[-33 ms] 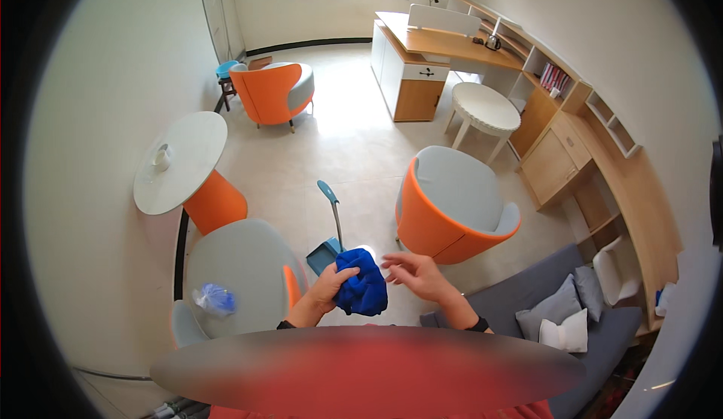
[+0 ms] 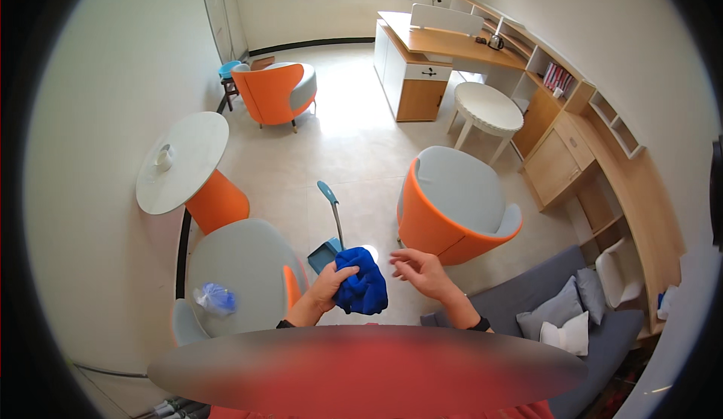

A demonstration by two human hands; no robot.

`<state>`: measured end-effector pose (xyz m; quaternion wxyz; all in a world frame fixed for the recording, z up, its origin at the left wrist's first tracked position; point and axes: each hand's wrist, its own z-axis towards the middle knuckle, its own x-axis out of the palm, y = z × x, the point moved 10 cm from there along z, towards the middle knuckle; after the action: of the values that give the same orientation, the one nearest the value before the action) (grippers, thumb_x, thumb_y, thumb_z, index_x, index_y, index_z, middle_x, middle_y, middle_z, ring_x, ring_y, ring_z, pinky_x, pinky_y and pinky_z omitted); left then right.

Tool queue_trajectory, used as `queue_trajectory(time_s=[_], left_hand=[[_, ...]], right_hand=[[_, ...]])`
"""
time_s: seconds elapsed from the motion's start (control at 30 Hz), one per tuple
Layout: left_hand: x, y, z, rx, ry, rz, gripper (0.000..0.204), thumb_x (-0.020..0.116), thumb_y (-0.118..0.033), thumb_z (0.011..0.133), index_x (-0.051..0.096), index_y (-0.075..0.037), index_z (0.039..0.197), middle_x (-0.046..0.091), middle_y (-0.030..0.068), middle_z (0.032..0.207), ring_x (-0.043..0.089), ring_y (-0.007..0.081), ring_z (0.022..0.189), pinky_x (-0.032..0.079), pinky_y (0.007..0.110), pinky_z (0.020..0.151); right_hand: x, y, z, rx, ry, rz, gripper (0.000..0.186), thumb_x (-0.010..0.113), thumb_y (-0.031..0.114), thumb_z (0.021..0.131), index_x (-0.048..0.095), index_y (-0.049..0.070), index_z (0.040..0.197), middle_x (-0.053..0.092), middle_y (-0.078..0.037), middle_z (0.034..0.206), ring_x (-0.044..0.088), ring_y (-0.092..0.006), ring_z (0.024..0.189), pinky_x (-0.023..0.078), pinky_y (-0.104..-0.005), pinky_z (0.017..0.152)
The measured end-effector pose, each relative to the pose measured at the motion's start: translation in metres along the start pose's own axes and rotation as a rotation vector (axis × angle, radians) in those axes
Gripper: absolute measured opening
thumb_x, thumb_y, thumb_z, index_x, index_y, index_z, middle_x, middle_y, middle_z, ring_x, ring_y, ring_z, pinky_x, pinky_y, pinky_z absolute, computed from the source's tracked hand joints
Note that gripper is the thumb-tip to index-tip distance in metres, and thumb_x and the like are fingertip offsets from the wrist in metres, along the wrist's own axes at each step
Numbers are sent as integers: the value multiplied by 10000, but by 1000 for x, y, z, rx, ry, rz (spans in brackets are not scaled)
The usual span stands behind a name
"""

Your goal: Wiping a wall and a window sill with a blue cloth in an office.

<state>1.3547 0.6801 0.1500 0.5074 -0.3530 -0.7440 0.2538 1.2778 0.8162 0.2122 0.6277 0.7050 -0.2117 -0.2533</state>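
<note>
Pale floor [image 2: 339, 155], orange-and-grey armchair [image 2: 461, 204] ahead right. Blue cloth [image 2: 363, 289], bunched up, held in midair by left hand [image 2: 327, 286], thumb on top; right hand [image 2: 423, 273] off to its right, fingers loosely spread, holding nothing. Main risk: one-sided grip, so loose folds could slip or unroll and drop. Teal dustpan [image 2: 324, 252] shows just past the cloth; a fall could dirty it there. Height above floor: can't tell.

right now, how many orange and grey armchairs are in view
3: far armchair near the left wall, right armchair beyond the right hand, closest armchair left of the left hand. None looks hidden.
</note>
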Motion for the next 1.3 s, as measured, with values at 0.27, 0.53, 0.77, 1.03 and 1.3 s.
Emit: queue_trajectory(time_s=[0.27, 0.53, 0.77, 1.03, 1.3], left_hand=[[25, -13, 29, -9, -104, -11, 345, 600, -125, 882, 536, -30, 1208, 624, 60, 1061, 615, 155, 939, 518, 304, 831], [13, -26, 105, 4, -71, -38, 355, 614, -118, 873, 535, -24, 1206, 628, 69, 1066, 621, 164, 933, 529, 309, 823], [29, -57, 180, -71, 63, -46, 326, 606, -120, 874, 552, 6, 1169, 649, 76, 1001, 640, 165, 882, 537, 306, 799], [31, -49, 242, -186, 125, -65, 390, 619, -133, 869, 513, 9, 1216, 625, 83, 1064, 627, 174, 935, 529, 320, 842], [41, -60, 278, -191, 52, -19, 354, 615, -132, 871, 537, -4, 1191, 624, 88, 1093, 627, 171, 946, 534, 319, 837]], right_hand=[[-80, -20, 35, -171, -264, -315, 229, 612, 114, 852, 637, 11, 1055, 680, -146, 926, 679, -225, 722, 535, -305, 637], [-138, -94, 93, -162, -364, -1066, 393, 663, 199, 796, 556, 63, 1149, 565, -140, 1118, 540, -323, 1027, 422, -442, 870], [-213, -185, 96, 371, -263, -1319, 574, 712, 350, 782, 469, 51, 1208, 572, -172, 1092, 542, -350, 1029, 435, -475, 859], [-231, -237, 102, 489, -292, -1192, 395, 713, 338, 767, 520, 54, 962, 616, -178, 914, 586, -377, 898, 473, -472, 765], [-224, -235, 115, 338, -118, -1154, 343, 701, 356, 768, 548, 96, 931, 639, -156, 720, 631, -384, 703, 498, -491, 613]])
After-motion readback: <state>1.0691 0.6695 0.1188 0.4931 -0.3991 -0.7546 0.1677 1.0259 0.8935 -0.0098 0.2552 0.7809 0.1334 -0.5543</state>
